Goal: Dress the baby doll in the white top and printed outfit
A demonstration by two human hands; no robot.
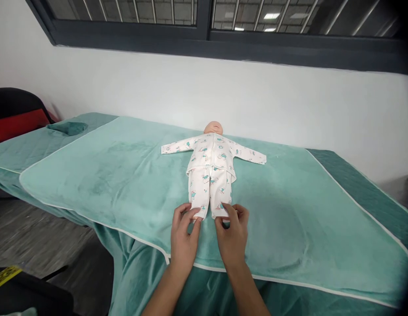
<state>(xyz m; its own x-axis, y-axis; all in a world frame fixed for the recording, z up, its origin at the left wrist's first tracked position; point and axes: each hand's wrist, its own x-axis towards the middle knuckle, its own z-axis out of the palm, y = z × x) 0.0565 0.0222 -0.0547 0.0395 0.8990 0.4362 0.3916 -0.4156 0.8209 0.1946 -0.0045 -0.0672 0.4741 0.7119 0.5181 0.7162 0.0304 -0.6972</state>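
A baby doll [213, 127] lies on its back on the green bed cover [131, 184], head toward the wall and arms stretched out sideways. It wears a white printed jacket [213, 151] and matching white trousers [200, 186]. At the trouser cuffs, my left hand [186, 232] pinches the hem of the leg on the left between thumb and fingers. My right hand [233, 232] grips the other hem in the same way. The doll's feet do not show clearly behind the cuffs and my fingers.
Behind the bed is a white wall [125, 83] below a dark-framed barred window [204, 35]. The bed has a face hole [68, 127] at its left end. A black and red chair [19, 114] stands far left, and a black object [29, 294] is at lower left.
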